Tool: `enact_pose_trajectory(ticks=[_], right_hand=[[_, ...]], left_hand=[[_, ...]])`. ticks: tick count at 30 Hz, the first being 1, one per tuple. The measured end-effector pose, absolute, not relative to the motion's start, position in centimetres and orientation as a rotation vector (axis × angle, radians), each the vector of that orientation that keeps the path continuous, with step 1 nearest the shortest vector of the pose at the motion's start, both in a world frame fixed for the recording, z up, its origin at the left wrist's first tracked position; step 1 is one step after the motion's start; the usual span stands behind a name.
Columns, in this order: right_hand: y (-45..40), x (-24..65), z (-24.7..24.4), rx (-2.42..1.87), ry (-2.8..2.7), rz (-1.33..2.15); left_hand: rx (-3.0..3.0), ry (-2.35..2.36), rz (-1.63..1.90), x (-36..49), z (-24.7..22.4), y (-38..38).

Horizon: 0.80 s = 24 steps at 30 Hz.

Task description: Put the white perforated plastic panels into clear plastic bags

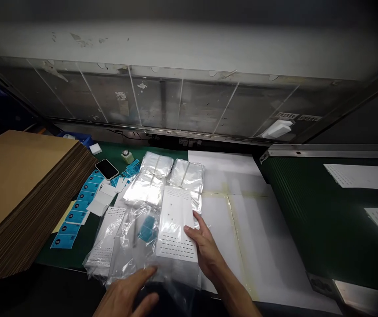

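Note:
My right hand (207, 246) grips the right edge of a white slotted panel (177, 220), thumb on top. The panel appears to be inside a clear plastic bag, whose loose end hangs past its near edge. My left hand (127, 288) is open, fingers apart, at the lower edge of another clear plastic bag (126, 246); whether it touches that bag I cannot tell. A blue label (147, 228) shows on or through this bag. Further left lies a bagged white slotted panel (106, 240). Behind them sit two tied bundles of clear bags (151, 178) (186, 174).
Stacked cardboard (27, 171) stands at left, beside blue label strips (73, 216), a phone (107, 169) and a small jar (127, 156). White taped sheeting (258, 237) covers the table at right. Beyond it, a green conveyor belt (294, 198) carries white slotted panels (367, 176).

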State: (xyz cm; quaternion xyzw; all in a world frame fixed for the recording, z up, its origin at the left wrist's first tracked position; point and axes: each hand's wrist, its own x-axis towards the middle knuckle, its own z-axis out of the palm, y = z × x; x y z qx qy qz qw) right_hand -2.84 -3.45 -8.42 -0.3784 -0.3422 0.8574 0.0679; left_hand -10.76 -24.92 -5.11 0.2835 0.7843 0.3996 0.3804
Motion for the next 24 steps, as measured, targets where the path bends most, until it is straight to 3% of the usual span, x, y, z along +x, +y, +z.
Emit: enact_pose_trajectory(ticks=[5,11,18,24], right_hand=[[-4.4,0.0,-7.0,-1.16,-1.194,2.437],[-4.4,3.7,-11.3,-1.323,-1.125,2.329],[-3.4,6.7,-18.8,-1.311,-1.593,2.201],[-4.4,8.2,-22.3,-1.446,-2.012,1.853]], left_hand=[[0.453,1.585,1.034,-11.5,-8.5,-21.9],[0.397,1.38,1.073,-10.3,-13.1,-19.2],[1.039,1.725,0.724,-11.9,-17.8,-18.8],[0.947,1.917,0.648,-11.4,-21.4,-19.1]])
